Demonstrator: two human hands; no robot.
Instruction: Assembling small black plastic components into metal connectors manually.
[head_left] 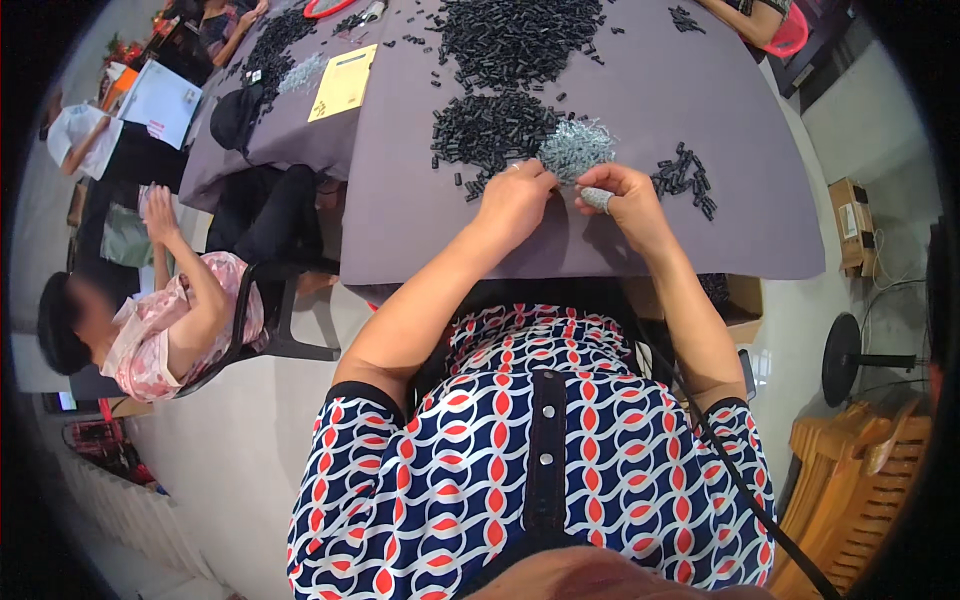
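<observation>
My left hand (516, 203) is closed in a pinch at the near edge of a heap of small black cylindrical parts (480, 130). Whatever its fingertips grip is too small to make out. Just to its right, my right hand (630, 205) also pinches, its fingertips close to a pile of small silvery metal pieces (577, 150). A grey wrap (597, 198) covers one of its digits, and what it may hold cannot be made out. A smaller group of black parts (685, 180) lies to the right of my right hand.
A larger black heap (520, 40) spreads farther back on the grey-clothed table (740, 220). At left lie a yellow sheet (343, 82) and a black cap (237, 118). A person (190, 320) sits on a chair at left; others are at the far edges. Wooden chairs (860, 490) stand at lower right.
</observation>
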